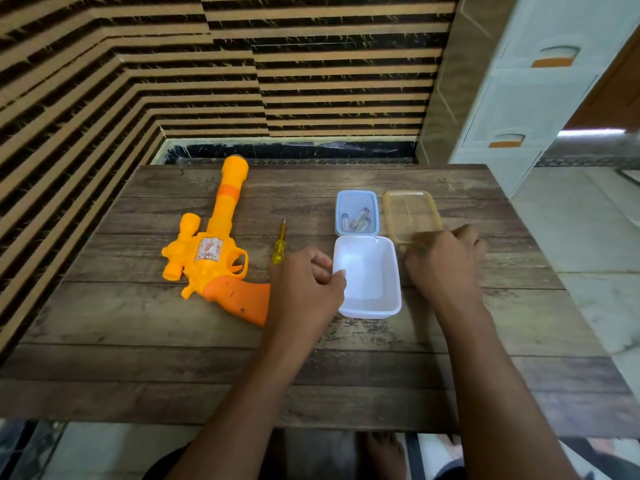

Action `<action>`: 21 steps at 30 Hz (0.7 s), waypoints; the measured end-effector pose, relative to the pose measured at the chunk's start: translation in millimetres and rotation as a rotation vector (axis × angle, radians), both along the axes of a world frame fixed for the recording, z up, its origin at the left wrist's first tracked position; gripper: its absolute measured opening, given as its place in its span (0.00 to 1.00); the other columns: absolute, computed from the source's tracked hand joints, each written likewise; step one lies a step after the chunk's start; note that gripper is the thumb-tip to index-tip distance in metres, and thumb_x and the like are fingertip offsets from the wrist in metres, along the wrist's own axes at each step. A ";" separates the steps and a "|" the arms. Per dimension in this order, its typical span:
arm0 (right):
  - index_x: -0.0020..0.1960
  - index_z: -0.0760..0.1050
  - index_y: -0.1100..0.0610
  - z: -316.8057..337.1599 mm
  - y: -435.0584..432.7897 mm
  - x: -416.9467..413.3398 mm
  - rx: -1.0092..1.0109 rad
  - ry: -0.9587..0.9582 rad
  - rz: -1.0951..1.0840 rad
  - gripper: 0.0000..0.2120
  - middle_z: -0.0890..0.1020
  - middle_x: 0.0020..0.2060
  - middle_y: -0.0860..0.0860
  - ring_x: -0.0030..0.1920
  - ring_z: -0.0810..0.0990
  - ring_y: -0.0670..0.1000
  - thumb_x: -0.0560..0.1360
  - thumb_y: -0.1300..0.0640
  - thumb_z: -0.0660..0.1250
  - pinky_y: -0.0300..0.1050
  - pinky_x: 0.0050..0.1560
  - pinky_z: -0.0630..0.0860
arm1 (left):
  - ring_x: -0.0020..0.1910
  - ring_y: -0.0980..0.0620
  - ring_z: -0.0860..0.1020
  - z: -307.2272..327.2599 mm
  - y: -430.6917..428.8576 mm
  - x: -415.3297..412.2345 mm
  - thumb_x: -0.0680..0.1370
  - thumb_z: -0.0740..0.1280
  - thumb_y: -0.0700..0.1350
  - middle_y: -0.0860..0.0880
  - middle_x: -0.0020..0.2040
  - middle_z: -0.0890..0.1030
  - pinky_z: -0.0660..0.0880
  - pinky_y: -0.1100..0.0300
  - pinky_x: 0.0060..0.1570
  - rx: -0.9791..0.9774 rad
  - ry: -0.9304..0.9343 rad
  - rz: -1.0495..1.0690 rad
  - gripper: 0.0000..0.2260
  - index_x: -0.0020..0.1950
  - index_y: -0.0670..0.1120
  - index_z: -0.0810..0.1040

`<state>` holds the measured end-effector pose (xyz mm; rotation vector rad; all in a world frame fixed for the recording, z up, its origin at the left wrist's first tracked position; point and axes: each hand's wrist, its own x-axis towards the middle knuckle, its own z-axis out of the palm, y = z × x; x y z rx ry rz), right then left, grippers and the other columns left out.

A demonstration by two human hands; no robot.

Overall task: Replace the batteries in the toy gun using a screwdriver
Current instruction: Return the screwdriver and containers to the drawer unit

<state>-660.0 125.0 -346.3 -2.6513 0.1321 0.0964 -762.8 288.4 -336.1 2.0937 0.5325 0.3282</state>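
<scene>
Toy gun (207,251) flat on table (138,358) at 9 o'clock, barrel toward 12; screwdriver (278,249) at its 3. Batteries (358,218) in blue box (341,206). Left hand (304,289) pinching white tub (369,282) rim; right hand (446,261) curled at amber tray (412,209) edge, blurred, grasp cannot tell.

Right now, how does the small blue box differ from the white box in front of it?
The blue box holds batteries; the white box shows nothing inside. The blue box is smaller and lies farther from the person; the white box is larger and nearer. The left hand holds the white box's rim; no hand touches the blue box. Both are open-topped, rounded rectangles on the wooden table.
</scene>
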 end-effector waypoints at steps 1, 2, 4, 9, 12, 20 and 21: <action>0.43 0.81 0.57 1.5 0.3 -2.4 0.009 0.000 -0.032 0.13 0.76 0.54 0.61 0.60 0.66 0.64 0.70 0.50 0.63 0.55 0.54 0.64 | 0.29 0.64 0.77 0.3 -0.1 -0.2 0.75 0.78 0.43 0.64 0.26 0.77 0.70 0.64 0.32 -0.004 -0.003 0.000 0.08 0.41 0.50 0.79; 0.39 0.80 0.58 4.0 -0.6 -6.3 0.015 -0.003 -0.051 0.12 0.76 0.54 0.60 0.60 0.66 0.64 0.70 0.51 0.65 0.55 0.54 0.64 | 0.28 0.64 0.77 0.3 -0.8 0.3 0.74 0.78 0.42 0.61 0.25 0.77 0.71 0.64 0.32 -0.006 -0.004 0.003 0.09 0.41 0.50 0.79; 0.37 0.79 0.60 11.4 -3.2 -16.1 0.040 -0.054 -0.073 0.14 0.76 0.53 0.59 0.60 0.68 0.64 0.70 0.49 0.68 0.55 0.56 0.67 | 0.27 0.63 0.77 -0.1 -1.3 1.5 0.74 0.79 0.42 0.59 0.24 0.76 0.71 0.63 0.32 -0.004 -0.005 0.011 0.09 0.41 0.50 0.80; 0.64 0.79 0.57 13.4 -1.7 -17.2 0.078 -0.102 0.032 0.32 0.73 0.68 0.61 0.70 0.70 0.65 0.69 0.37 0.75 0.62 0.66 0.75 | 0.26 0.62 0.76 -1.9 2.4 2.3 0.73 0.79 0.42 0.62 0.24 0.76 0.69 0.64 0.31 0.003 -0.013 0.015 0.08 0.41 0.48 0.80; 0.60 0.80 0.56 15.4 6.6 -15.2 0.061 -0.084 0.013 0.32 0.79 0.61 0.62 0.63 0.75 0.67 0.67 0.33 0.73 0.62 0.61 0.77 | 0.26 0.62 0.76 -0.7 4.5 1.6 0.73 0.78 0.42 0.62 0.24 0.76 0.68 0.65 0.29 0.012 -0.008 0.013 0.08 0.41 0.47 0.80; 0.71 0.74 0.58 43.5 -1.6 -31.3 0.432 -0.061 -0.199 0.40 0.83 0.60 0.59 0.63 0.80 0.61 0.63 0.49 0.82 0.52 0.59 0.78 | 0.29 0.63 0.78 2.3 1.8 1.3 0.76 0.76 0.43 0.58 0.25 0.77 0.69 0.67 0.29 0.003 -0.005 0.025 0.06 0.42 0.47 0.80; 0.72 0.74 0.57 47.6 -1.4 -35.7 0.453 -0.057 -0.191 0.40 0.83 0.60 0.57 0.62 0.80 0.59 0.63 0.49 0.82 0.51 0.58 0.79 | 0.30 0.63 0.79 3.0 0.9 1.3 0.77 0.76 0.43 0.57 0.26 0.78 0.69 0.67 0.29 0.000 -0.004 0.029 0.06 0.42 0.47 0.81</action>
